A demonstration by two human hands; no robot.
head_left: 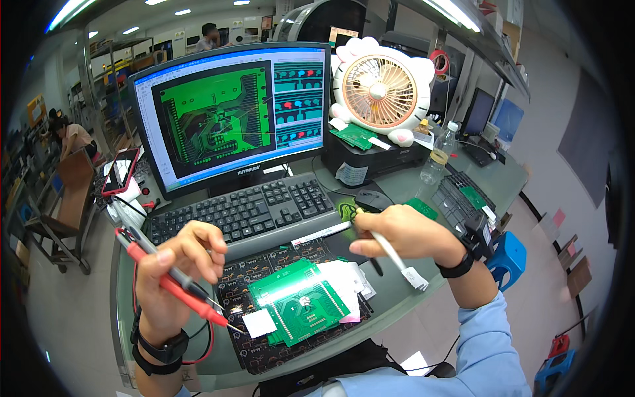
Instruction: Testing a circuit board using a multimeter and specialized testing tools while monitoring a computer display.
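My left hand is closed around a red test probe and a grey-black test probe. Their metal tips point down at the near left of a stack of green circuit boards, with the red one's tip by a white paper tag. Above and right of the boards, my right hand grips a thin white stick with a pale label at its lower end. Its other end is mostly hidden by my fingers. White paper slips stick out from the boards, which lie on a dark patterned panel.
Behind the panel stand a keyboard and a monitor with a green board layout. A mouse, bottle, printer and white fan are at the right. A phone leans at the left. People work in the background.
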